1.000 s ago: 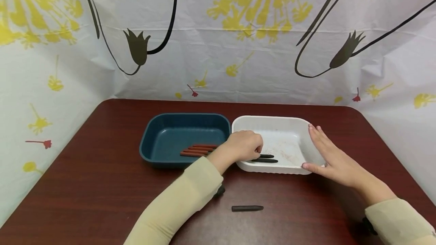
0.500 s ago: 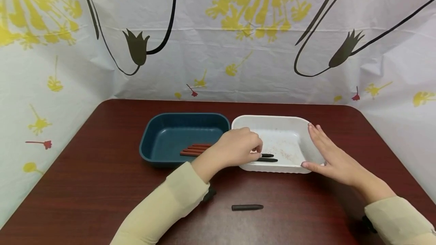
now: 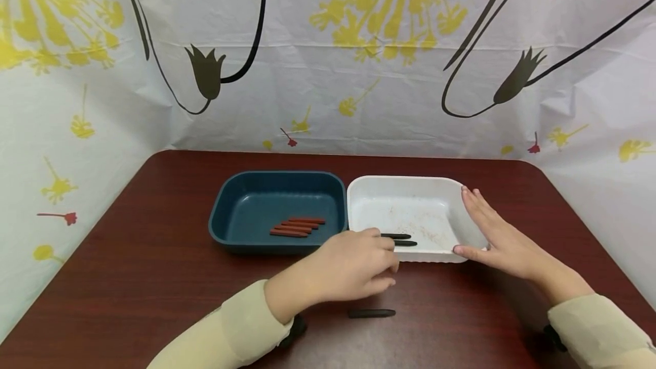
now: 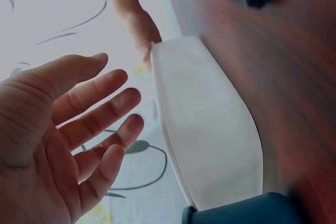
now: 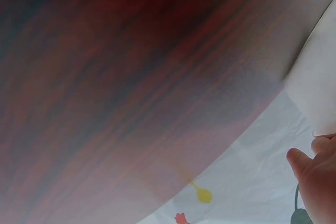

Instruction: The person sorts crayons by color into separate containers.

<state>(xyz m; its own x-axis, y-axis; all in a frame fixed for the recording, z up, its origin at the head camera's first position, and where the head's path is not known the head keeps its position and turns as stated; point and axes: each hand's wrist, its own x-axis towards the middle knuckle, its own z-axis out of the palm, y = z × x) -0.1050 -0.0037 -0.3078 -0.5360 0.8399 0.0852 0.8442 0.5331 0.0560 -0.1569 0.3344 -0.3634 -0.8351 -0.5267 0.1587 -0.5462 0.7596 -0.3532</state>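
Note:
My left hand (image 3: 348,266) hovers over the table in front of the white tray (image 3: 420,256); the left wrist view shows its palm with loosely bent fingers (image 4: 100,87) and nothing in them. Two black crayons (image 3: 405,242) lie in the tray, partly hidden behind that hand. Another black crayon (image 3: 372,313) lies on the table just below the hand. With fingers and thumb spread, my right hand (image 3: 504,244) rests against the tray's right end. In the blue tray (image 3: 225,238) several reddish-brown crayons (image 3: 297,226) lie side by side.
The two trays stand side by side on a dark red wooden table (image 3: 154,278). Brownish specks mark the white tray's floor. A white cloth (image 3: 287,73) with yellow and dark plant prints hangs behind the table and along its sides.
My left hand has come out of the white tray towards the front of the table, and its fingers have loosened. The black crayons stay in the tray. My right hand has kept its place.

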